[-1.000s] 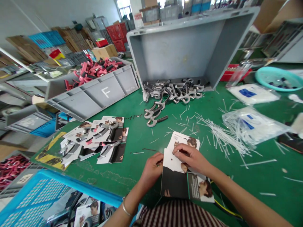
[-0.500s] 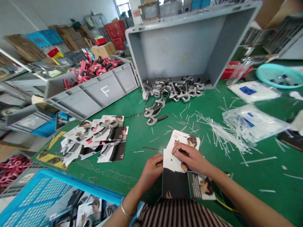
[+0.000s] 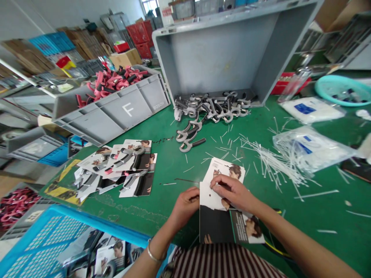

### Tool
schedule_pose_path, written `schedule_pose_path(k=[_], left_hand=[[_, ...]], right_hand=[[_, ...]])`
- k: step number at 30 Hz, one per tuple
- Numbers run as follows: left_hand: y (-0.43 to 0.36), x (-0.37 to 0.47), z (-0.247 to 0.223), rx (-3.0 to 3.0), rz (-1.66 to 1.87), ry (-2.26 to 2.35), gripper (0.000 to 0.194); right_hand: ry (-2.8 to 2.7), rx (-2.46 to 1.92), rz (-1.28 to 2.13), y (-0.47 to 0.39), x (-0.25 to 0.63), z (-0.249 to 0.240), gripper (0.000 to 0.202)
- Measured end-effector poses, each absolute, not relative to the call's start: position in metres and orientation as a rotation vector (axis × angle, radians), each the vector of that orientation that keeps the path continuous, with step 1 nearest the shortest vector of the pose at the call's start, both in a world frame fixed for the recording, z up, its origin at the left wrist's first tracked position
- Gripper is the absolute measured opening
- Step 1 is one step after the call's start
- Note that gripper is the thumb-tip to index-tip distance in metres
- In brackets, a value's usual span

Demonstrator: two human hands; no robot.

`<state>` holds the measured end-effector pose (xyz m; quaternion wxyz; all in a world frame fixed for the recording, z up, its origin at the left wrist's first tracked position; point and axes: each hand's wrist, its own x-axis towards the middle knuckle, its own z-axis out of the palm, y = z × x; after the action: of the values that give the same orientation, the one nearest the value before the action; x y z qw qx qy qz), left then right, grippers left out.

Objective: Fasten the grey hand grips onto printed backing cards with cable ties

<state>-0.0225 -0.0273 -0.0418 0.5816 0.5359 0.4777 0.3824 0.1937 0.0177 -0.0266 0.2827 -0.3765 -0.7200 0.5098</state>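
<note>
Printed cardboard cards lie overlapped at the table's front edge, close against my striped clothing. The upper ones have white areas with small holes and a photo of a person. My left hand is closed at the left edge of the cards, fingertips curled against it. Across the white part rests my right hand, thumb and forefinger drawn together near a small hole. Whatever is between those fingers is too small to make out. Beyond the cards lie grey-and-black hand tools with curved heads, and loose white cable ties are to the right.
A tipped grey crate stands at the back, more tools spilling from it. Left of it is a grey bin of pink tools. Cards with tools attached lie at left, above a blue basket. Plastic bags lie at right.
The view has shifted very slightly. Both hands stay in nearly the same place on the cards, with hardly any finger movement visible.
</note>
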Motion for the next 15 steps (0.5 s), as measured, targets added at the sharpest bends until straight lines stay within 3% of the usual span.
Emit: schedule_pose_path(k=[5,10,15], left_hand=[[-0.032,-0.02,-0.028,0.922,0.936,1.022,0.042],[-0.035,-0.023,-0.014,0.746,0.913,1.045,0.041],[-0.022,-0.015,-0.01,0.893,0.878,1.167,0.037]], right_hand=[[-2.04,-1.022,1.3,0.011,0.192,-0.024,0.034],[-2.092,-0.941,1.16,0.007,0.186,-0.018,0.01],[-2.274,-0.956,0.904,0.001,0.177,-0.012,0.005]])
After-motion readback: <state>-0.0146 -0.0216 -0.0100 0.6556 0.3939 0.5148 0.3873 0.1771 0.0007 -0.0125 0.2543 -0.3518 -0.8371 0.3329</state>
